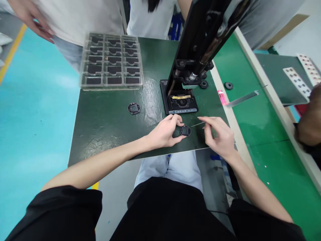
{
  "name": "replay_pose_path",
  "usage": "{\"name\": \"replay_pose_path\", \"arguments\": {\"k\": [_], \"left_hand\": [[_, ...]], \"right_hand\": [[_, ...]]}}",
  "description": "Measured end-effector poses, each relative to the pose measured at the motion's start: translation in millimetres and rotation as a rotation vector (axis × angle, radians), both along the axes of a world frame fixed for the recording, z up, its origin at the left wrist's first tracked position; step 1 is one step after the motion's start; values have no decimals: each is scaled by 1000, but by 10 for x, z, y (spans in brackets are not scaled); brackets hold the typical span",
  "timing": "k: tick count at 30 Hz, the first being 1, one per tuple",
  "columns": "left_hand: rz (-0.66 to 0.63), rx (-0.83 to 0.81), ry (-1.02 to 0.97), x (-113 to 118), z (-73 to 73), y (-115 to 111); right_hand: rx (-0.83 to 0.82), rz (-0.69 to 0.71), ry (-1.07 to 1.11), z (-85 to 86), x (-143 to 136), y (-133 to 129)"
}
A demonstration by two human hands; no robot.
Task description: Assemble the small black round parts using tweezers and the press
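Black disc [185, 131] is gripped by left hand [164, 133], thin pick [198, 124] pinched by right hand [221, 138]; second disc [133, 108] unheld; completion unclear.

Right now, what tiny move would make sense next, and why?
I'd suggest easing the right hand slightly left, bringing the thin tool's tip over the round black part. The left hand already steadies that part at the table's near edge, and the tip seems to point at it from just beside its right rim.
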State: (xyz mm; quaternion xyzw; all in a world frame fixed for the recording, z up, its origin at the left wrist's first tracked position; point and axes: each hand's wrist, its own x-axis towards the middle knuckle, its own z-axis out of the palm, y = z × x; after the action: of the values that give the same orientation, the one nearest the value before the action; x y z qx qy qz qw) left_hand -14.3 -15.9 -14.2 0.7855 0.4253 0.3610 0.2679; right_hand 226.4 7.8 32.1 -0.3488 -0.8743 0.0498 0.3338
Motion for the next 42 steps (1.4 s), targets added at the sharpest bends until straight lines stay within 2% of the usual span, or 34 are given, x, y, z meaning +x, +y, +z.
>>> {"name": "replay_pose_path", "arguments": {"k": [4, 8, 15, 25, 32, 42], "left_hand": [[0, -17, 4, 1, 9, -5], [-3, -11, 6, -1, 16, -8], [7, -21, 21, -3, 12, -9], [-4, 6, 6, -4, 9, 2], [7, 21, 20, -22, 1, 8], [44, 3, 41, -43, 39, 19]], "right_hand": [[-145, -23, 162, 42, -64, -32], [-152, -20, 269, -9, -179, -40], [-87, 25, 205, -148, -249, -18], [-37, 82, 193, -171, -263, -14], [-207, 58, 282, -220, -316, 12], [-244, 113, 239, -289, -387, 116]]}}
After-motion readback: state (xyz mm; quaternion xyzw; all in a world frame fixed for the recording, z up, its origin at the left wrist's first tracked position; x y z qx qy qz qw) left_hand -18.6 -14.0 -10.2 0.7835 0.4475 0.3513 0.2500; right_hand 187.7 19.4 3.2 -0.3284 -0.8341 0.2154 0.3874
